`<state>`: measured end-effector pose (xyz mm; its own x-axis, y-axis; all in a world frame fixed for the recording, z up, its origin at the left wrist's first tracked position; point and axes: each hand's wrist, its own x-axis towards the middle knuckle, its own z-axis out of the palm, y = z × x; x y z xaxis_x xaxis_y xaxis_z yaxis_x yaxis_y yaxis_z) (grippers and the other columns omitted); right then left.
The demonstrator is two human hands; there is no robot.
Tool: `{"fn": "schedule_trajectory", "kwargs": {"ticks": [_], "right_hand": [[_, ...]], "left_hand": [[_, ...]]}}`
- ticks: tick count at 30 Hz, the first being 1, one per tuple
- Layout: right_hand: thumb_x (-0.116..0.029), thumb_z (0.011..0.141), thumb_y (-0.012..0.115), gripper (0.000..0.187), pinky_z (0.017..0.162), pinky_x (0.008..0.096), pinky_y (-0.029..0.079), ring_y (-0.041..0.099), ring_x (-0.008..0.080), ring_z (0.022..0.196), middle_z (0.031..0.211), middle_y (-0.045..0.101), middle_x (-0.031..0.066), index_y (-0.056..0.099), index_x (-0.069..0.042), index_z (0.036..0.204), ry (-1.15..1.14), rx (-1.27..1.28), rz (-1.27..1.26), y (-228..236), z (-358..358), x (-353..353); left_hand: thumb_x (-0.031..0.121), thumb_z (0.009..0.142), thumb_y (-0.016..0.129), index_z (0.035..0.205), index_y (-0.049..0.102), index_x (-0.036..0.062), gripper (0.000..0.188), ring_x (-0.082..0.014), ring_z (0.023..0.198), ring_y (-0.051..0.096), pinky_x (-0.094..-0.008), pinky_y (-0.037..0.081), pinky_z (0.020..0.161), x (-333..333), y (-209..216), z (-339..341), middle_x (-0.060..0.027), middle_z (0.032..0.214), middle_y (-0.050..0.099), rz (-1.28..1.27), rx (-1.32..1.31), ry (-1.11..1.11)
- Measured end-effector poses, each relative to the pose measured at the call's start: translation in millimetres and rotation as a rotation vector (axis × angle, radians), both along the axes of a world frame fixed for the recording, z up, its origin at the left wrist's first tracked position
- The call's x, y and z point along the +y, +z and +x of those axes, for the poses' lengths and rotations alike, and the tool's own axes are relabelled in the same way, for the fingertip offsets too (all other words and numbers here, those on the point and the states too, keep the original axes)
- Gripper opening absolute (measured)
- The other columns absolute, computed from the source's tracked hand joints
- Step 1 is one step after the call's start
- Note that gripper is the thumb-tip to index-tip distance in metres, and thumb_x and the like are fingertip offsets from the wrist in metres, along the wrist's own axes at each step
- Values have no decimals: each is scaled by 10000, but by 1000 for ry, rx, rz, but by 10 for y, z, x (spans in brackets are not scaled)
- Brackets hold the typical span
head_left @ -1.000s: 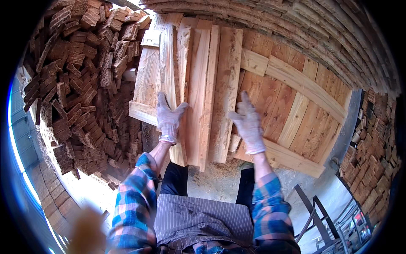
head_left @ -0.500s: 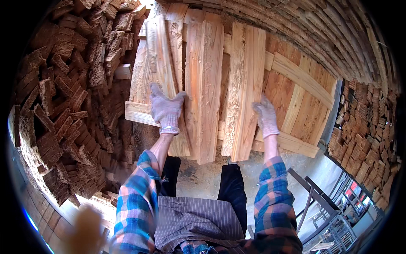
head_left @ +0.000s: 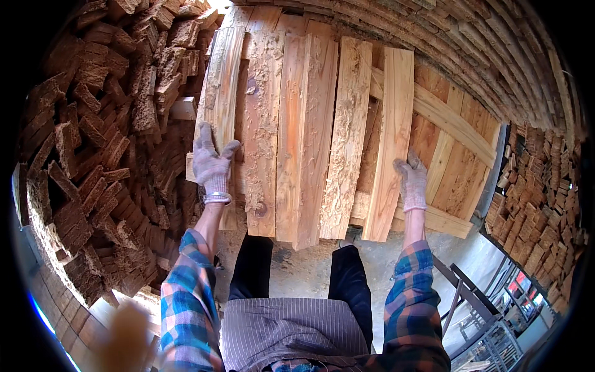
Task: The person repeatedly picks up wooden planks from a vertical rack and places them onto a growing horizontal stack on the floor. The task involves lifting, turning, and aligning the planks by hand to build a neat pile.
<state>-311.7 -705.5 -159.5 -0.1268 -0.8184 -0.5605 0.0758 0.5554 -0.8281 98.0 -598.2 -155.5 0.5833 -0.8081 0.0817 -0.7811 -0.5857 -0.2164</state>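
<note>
Rough wooden boards lie side by side across lighter crosspieces in front of me. My left hand [head_left: 214, 166], in a pale knitted glove, spans the lower part of the leftmost board [head_left: 222, 80], fingers at its left side and thumb at its right. A smooth, paler board [head_left: 392, 136] lies at the right end of the row. My right hand [head_left: 411, 181], gloved too, grips this board's right edge, thumb toward its face; the other fingertips are partly hidden. Between the hands lie several boards, among them a shaving-covered one [head_left: 347, 136] and an orange-toned one [head_left: 289, 136].
Heaped wood offcuts [head_left: 93, 155] rise at the left. Long stacked planks [head_left: 483, 49] run along the far right, with more cut pieces [head_left: 533, 204] below them. Flat panels [head_left: 455, 142] with a crosspiece [head_left: 452, 121] lie right of the row. A metal frame [head_left: 474, 291] stands at lower right.
My hands have spread apart. The leftmost board has shifted left with my left hand, and the rightmost board has slid right with my right hand, leaving a gap beside the shaving-covered board.
</note>
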Motion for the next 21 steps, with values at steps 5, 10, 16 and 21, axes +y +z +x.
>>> {"fn": "schedule_trajectory", "kwargs": {"ticks": [5,10,16,21], "right_hand": [[37,812,535,591,795,268,520,608,162,880,1045,618,115,345,52,1371,81,65,6,-256,223,112],[-40,853,564,601,888,260,476,559,157,1020,1241,537,132,312,54,1390,298,390,-29,-90,328,104],[-66,859,586,606,921,239,443,519,142,1083,1284,506,137,306,97,1372,136,190,58,-162,427,194],[1,858,521,575,929,272,455,542,176,1069,1261,509,166,297,76,1382,31,73,27,-377,245,193]], "left_hand": [[727,771,455,1432,309,160,882,-362,1260,405,-438,329,1035,-111,57,-323,-222,1370,417,-109,438,39],[423,735,732,1391,338,73,841,-368,1117,536,-421,452,918,-261,537,-1110,-222,1288,485,-211,1452,281],[279,679,758,1336,418,61,770,-375,1015,589,-418,480,860,-397,442,-1268,-240,1134,589,-33,1154,230],[179,689,716,1220,542,14,582,-242,876,643,-340,513,795,-291,822,-538,-169,979,657,-75,1372,222]]}}
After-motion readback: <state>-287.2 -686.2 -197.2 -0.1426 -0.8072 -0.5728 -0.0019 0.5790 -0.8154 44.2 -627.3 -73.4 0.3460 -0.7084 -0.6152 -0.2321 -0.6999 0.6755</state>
